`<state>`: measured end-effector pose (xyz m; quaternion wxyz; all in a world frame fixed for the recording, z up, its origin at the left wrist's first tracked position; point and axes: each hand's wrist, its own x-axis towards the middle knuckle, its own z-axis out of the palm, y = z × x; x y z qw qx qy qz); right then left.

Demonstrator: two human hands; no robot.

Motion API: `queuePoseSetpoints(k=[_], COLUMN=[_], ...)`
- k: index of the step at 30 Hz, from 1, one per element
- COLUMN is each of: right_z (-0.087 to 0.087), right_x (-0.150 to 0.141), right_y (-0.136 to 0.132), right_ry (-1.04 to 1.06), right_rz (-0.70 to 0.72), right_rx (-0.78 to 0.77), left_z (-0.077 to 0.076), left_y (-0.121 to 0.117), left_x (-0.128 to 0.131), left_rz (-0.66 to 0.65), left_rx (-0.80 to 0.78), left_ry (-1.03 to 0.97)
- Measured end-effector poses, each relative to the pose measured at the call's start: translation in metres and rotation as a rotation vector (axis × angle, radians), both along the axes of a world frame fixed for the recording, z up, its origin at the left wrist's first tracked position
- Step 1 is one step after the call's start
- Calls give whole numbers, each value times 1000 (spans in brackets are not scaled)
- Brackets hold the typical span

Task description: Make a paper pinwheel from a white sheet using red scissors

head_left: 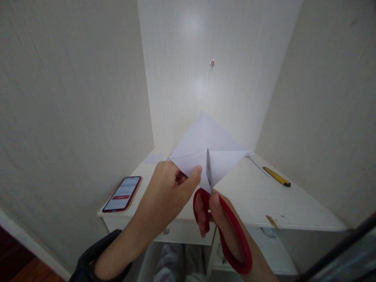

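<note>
White paper sheet (202,135) is extending ahead of us; left hand (173,190) is pinching its near edge, right hand (220,213) is gripping red-handled scissors (206,199). Probably we're mid-cut; next snip is calling for steady tension. On the desk (261,199), smartphone (122,194) is lying left, yellow utility knife (276,176) right.

On white tabletop (264,199), chipped brown near front: lit phone (122,194) at left, pale flat piece (153,158) beyond, yellow cutter (276,176) at right.
</note>
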<state>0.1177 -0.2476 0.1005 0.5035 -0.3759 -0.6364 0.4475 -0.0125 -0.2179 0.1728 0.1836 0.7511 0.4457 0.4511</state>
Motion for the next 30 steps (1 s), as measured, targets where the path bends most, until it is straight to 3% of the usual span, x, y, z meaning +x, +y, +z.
queuePoseSetpoints(k=[15, 30], right_z=[5, 1], right_x=[0, 2], right_y=[-2, -4], right_ry=[-43, -30], right_rz=[-20, -24], right_rx=[-32, 52], left_z=[-1, 0], left_y=[-1, -8], left_x=[-1, -2], left_rz=[24, -11], left_rx=[-39, -15], left_ry=[16, -43])
